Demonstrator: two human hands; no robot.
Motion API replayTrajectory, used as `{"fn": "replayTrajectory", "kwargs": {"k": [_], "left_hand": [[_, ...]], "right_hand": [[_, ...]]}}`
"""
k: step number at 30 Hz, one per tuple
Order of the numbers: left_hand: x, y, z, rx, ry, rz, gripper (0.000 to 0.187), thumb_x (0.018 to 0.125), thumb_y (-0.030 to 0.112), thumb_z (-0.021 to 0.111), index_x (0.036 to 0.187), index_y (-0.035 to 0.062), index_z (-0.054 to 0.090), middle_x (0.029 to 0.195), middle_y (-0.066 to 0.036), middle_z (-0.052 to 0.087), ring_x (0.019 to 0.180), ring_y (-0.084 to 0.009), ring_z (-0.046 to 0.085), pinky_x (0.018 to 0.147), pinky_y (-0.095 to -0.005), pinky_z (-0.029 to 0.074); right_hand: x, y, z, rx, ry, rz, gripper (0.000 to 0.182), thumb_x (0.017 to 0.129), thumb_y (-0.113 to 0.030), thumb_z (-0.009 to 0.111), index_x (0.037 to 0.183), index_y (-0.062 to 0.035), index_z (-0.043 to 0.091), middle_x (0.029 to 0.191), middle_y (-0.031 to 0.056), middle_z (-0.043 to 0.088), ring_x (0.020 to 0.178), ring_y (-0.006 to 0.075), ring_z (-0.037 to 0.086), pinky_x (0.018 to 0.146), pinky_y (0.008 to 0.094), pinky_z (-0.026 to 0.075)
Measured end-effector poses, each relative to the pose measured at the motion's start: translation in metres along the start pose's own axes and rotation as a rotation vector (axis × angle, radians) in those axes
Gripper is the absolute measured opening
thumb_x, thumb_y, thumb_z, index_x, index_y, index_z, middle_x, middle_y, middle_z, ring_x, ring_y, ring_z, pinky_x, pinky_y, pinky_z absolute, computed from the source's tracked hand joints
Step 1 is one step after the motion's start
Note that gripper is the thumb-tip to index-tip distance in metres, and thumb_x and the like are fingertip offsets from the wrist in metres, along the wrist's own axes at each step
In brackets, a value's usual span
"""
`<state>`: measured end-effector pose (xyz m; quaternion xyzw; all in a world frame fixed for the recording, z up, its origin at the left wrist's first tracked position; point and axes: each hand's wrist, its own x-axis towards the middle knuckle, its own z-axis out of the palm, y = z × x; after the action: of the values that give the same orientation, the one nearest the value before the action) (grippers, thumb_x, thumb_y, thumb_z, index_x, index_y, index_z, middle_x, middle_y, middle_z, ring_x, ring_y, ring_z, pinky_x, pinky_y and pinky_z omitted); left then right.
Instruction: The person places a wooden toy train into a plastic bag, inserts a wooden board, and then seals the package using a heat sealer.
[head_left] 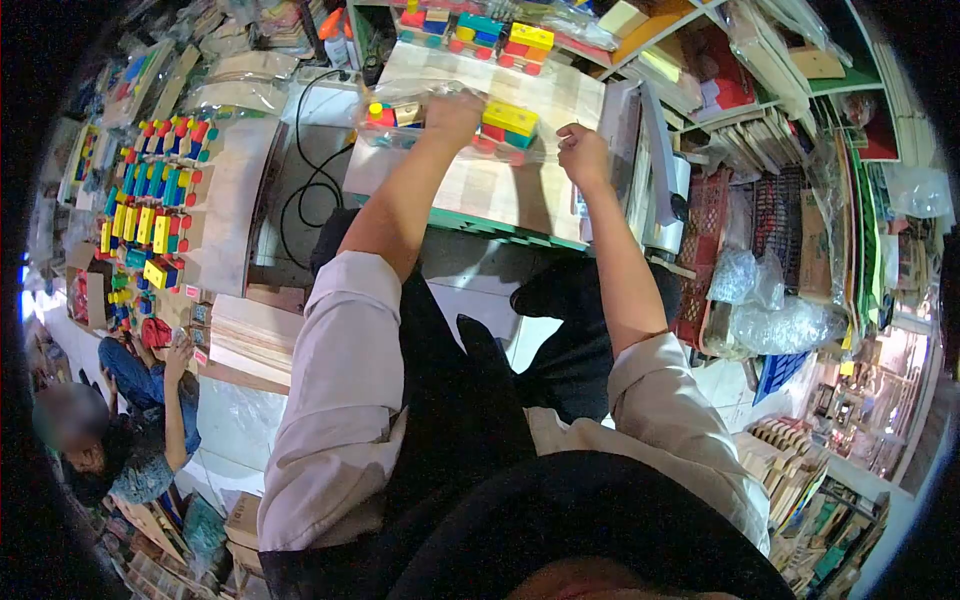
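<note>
A wooden toy train with red wheels and yellow, green and blue blocks lies on the pale wooden tabletop, with clear plastic around it. My left hand is closed over its middle, the fingers bent down and partly hidden. To the left of that hand show the train's yellow-topped engine and a plain wood piece. My right hand is just right of the train's end. Its fingers are curled in, and whether they pinch the plastic cannot be made out.
More toy trains stand at the table's back edge. Rows of coloured trains fill a board at left, near a black cable. A seated person works at lower left. Shelves with packed wooden boards line the right.
</note>
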<state>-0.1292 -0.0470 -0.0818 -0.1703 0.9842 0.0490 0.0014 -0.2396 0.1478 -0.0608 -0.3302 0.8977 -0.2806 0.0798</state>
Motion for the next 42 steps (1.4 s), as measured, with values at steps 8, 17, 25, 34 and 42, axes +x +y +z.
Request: {"fn": "replayTrajectory", "kwargs": {"k": [8,17,25,34,42], "left_hand": [[0.000,0.019,0.016,-0.203,0.177,0.160,0.069,0.061,0.028,0.076,0.122,0.0109,0.047,0.105,-0.012,0.060,0.102,-0.0290,0.057,0.088,-0.0421,0.042],[-0.007,0.058,-0.004,-0.014,0.040,0.131,0.055,0.061,0.035,0.076,0.104,0.0074,0.057,0.103,-0.013,0.060,0.095,-0.0256,0.060,0.081,-0.0390,0.045],[-0.004,0.081,0.009,0.075,-0.014,0.072,0.025,0.078,0.017,0.058,0.100,0.0072,0.058,0.097,-0.009,0.062,0.093,-0.0233,0.060,0.078,-0.0391,0.045],[0.006,0.065,0.040,0.047,0.172,0.070,0.027,0.072,0.020,0.064,0.095,0.0068,0.060,0.091,-0.011,0.063,0.086,-0.0251,0.063,0.074,-0.0394,0.048],[-0.021,0.018,-0.055,-0.374,-0.151,0.259,0.030,0.073,0.019,0.067,0.095,-0.0002,0.062,0.095,-0.017,0.065,0.085,-0.0292,0.063,0.073,-0.0368,0.051]], "right_hand": [[-0.003,0.016,0.011,0.290,-0.040,0.030,0.026,0.063,0.004,0.061,0.088,-0.0020,0.064,0.068,0.0115,0.064,0.062,0.0191,0.063,0.059,0.0296,0.049],[-0.041,0.007,-0.021,0.466,-0.158,0.203,0.035,0.063,0.004,0.063,0.097,-0.0022,0.059,0.064,0.0093,0.062,0.057,0.0162,0.062,0.052,0.0299,0.048],[-0.052,0.001,-0.028,0.326,-0.218,0.093,0.033,0.069,0.008,0.056,0.101,0.0029,0.053,0.068,0.0085,0.061,0.057,0.0139,0.061,0.051,0.0259,0.050],[-0.049,-0.016,-0.041,0.590,-0.224,0.190,0.033,0.073,0.007,0.056,0.105,0.0014,0.050,0.067,0.0096,0.059,0.056,0.0146,0.061,0.048,0.0257,0.049],[-0.036,-0.007,-0.030,0.605,-0.105,0.153,0.027,0.078,-0.004,0.060,0.104,0.0000,0.052,0.072,0.0130,0.063,0.056,0.0160,0.063,0.049,0.0268,0.050]]}}
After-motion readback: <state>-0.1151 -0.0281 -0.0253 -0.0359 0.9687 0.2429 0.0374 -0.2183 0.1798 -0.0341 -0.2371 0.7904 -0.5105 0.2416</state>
